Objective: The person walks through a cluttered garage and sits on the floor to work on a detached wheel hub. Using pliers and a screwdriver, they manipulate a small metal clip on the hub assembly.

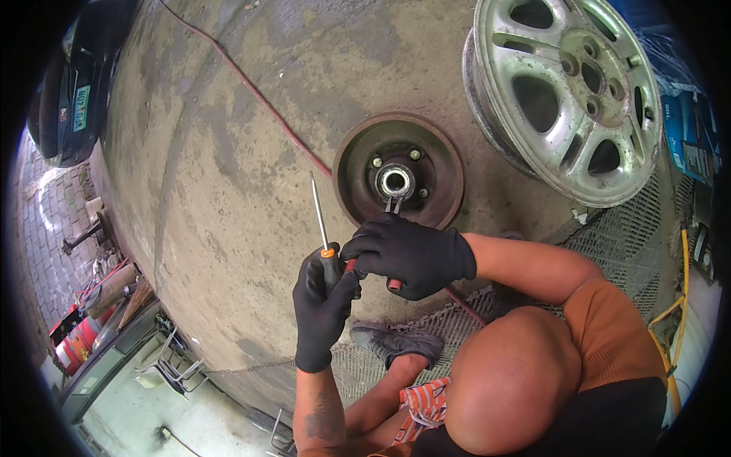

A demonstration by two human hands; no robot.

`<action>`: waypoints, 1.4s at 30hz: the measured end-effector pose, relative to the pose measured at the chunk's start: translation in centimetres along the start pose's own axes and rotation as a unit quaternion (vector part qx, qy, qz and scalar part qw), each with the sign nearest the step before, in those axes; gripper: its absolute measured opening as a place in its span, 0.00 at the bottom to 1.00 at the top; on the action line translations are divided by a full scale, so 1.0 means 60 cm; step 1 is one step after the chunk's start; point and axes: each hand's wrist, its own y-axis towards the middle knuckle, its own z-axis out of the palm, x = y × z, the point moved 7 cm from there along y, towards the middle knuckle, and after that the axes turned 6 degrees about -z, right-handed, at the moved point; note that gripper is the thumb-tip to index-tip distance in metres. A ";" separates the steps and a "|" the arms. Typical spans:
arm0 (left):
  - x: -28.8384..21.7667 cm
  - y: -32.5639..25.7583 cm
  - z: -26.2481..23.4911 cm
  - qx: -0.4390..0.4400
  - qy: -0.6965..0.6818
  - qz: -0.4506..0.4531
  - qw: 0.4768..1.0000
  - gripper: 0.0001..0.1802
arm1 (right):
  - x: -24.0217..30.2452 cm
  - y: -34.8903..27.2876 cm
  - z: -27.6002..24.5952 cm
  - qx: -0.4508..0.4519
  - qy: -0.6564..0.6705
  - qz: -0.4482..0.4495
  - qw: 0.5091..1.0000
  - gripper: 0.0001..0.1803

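Note:
A rusty brake drum [345, 164] lies on the floor, with lug studs around a shiny hub bore [395, 181] at its centre. My right hand [415, 255], in a black glove, is closed around red-handled pliers [394, 285]. Their thin jaws reach the near edge of the bore; whether they grip anything there is too small to tell. To its left, my gloved left hand [324, 308] grips a screwdriver [318, 213] with a dark and orange handle, its shaft pointing up and away from the drum. The left fingers also meet one red plier handle.
A silver alloy wheel [548, 99] leans at the upper right. A red hose [255, 87] crosses the concrete floor behind the drum. Ridged matting [620, 251] lies at right, near a yellow hose [684, 266]. A dark car [84, 46] stands far left. My shoe [396, 343] rests below the hands.

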 end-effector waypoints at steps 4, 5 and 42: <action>-0.005 0.000 -0.002 -0.003 0.001 0.001 1.000 0.25 | 0.001 -0.002 0.002 -0.022 -0.003 -0.016 1.000 0.28; -0.005 0.000 -0.002 -0.002 -0.002 0.000 1.000 0.25 | 0.000 -0.001 0.003 -0.024 0.007 -0.016 1.000 0.30; 0.007 0.008 -0.009 0.004 0.005 -0.008 1.000 0.23 | -0.003 0.001 -0.006 -0.027 0.007 0.012 1.000 0.46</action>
